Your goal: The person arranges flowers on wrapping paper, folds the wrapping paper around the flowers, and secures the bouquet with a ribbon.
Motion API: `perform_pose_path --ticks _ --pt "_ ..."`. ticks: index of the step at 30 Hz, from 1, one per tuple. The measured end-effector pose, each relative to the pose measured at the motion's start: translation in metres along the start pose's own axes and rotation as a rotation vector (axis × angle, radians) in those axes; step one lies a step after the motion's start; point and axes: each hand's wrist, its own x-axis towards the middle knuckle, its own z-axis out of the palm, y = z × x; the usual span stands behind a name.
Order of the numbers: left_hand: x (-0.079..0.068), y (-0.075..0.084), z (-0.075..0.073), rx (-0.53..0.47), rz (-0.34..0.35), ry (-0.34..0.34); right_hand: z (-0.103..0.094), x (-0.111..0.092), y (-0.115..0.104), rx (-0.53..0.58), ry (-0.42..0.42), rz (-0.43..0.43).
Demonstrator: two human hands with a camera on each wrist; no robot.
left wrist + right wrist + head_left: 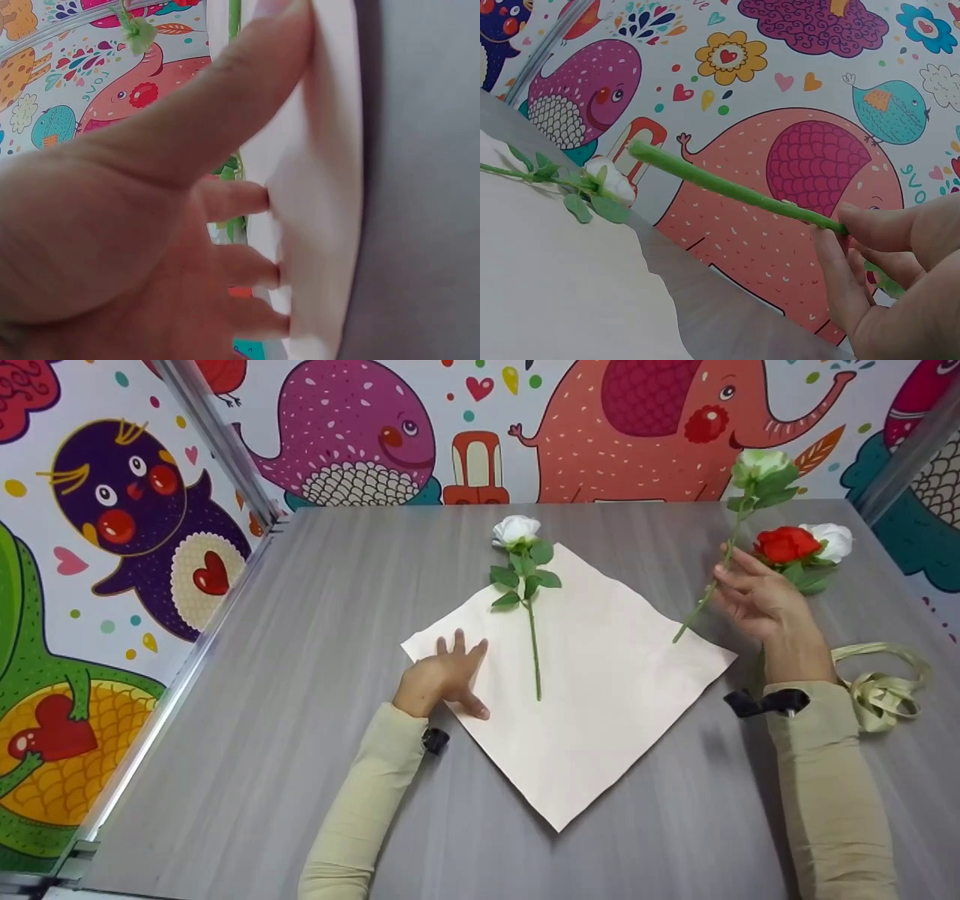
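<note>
My right hand (761,596) pinches the green stem (735,193) of a pale green artificial rose (761,469) between thumb and fingers. The rose is held up at a slant, its bloom high and its stem end over the right corner of a pale pink paper sheet (600,720). My left hand (446,675) rests with spread fingers on the paper's left corner; in the left wrist view its fingertips (259,199) touch the sheet. A white rose (517,531) with green leaves lies on the paper, bloom past the upper left edge and stem pointing toward me.
Behind my right hand lie a red rose (787,544) and another white rose (831,542). A loose bundle of pale gold ribbon (885,701) sits right of my right wrist. Cartoon-printed walls (360,427) border the grey table (262,735) at the back and sides.
</note>
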Motion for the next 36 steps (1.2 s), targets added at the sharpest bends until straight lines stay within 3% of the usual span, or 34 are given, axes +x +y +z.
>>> perform_pose_path --ticks 9,16,36 --pt "0.000 0.001 0.001 0.006 0.000 0.010 0.019 0.002 0.012 -0.174 0.055 -0.059" --pt "0.000 0.001 0.001 0.003 0.004 0.015 0.029 0.008 0.023 -0.258 0.069 -0.047" --pt "-0.005 0.001 0.000 0.015 0.005 0.002 0.059 0.021 0.051 -0.196 -0.153 0.012"
